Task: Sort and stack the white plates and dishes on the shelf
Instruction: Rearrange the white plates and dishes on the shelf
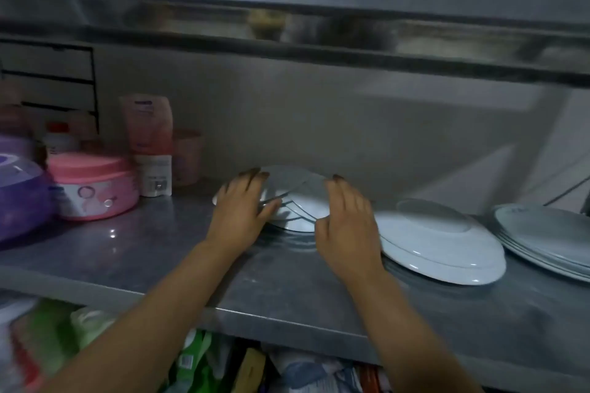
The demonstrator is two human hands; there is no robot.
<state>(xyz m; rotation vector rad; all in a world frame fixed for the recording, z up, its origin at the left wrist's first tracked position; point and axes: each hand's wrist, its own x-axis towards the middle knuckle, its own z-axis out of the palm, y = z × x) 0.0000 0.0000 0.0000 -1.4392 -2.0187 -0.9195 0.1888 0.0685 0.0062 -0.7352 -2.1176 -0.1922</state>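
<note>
A loose, uneven stack of small white plates (300,201) lies on the grey metal shelf (159,252) near its back wall. My left hand (244,204) lies over the stack's left side, fingers on top and thumb at the front rim. My right hand (346,217) presses against the stack's right edge, palm facing left. Just to the right a larger white plate (440,242) lies upside down, partly behind my right wrist. A stack of large white plates (549,236) sits at the far right, cut off by the frame edge.
On the shelf's left end stand a pink jar (92,185), a purple container (19,198), a pink tube (150,143) and small bottles. Another metal shelf (319,29) hangs overhead. Below the shelf edge lie packets and bags (198,357).
</note>
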